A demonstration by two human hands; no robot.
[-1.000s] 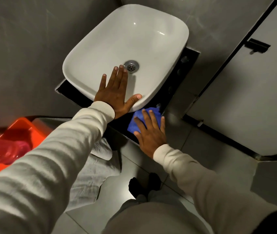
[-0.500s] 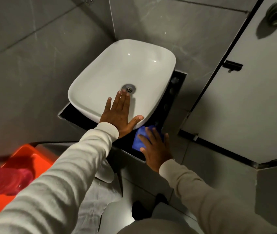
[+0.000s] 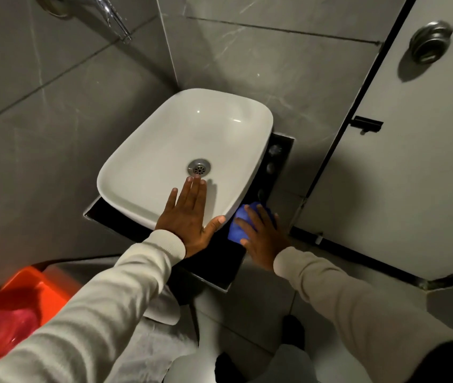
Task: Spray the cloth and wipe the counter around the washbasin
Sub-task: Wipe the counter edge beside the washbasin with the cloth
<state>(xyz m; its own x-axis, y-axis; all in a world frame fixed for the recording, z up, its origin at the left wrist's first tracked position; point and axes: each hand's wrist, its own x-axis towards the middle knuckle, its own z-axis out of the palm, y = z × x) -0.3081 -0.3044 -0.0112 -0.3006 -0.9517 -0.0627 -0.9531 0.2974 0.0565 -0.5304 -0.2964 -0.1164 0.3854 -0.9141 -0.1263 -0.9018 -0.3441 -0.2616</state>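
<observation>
Grey tiled washroom corner, seen from above, with a small black worktop (image 3: 214, 261) fixed in the angle of the walls. Nearest us, an orange bin (image 3: 12, 294) sits low at the left edge. Up from there, the left hand (image 3: 189, 217) lies flat and spread on the near rim of the white washbasin (image 3: 164, 161), gripping nothing, fingertips just short of the drain (image 3: 199, 167). Beside it, the right hand (image 3: 261, 239) presses open-palmed on the blue cloth (image 3: 237, 228), fingers splayed over it, not closed round it. The cloth sits on the worktop's right strip, tucked against the basin's near right corner, mostly under those fingers. Further back, a chrome tap (image 3: 114, 17) juts from the wall.

The risk, I'd say: that strip is narrow and the cloth rides close to the outer edge, so a hard stroke could push it off onto the floor. With only flat pressure, it could also bunch up.
</observation>
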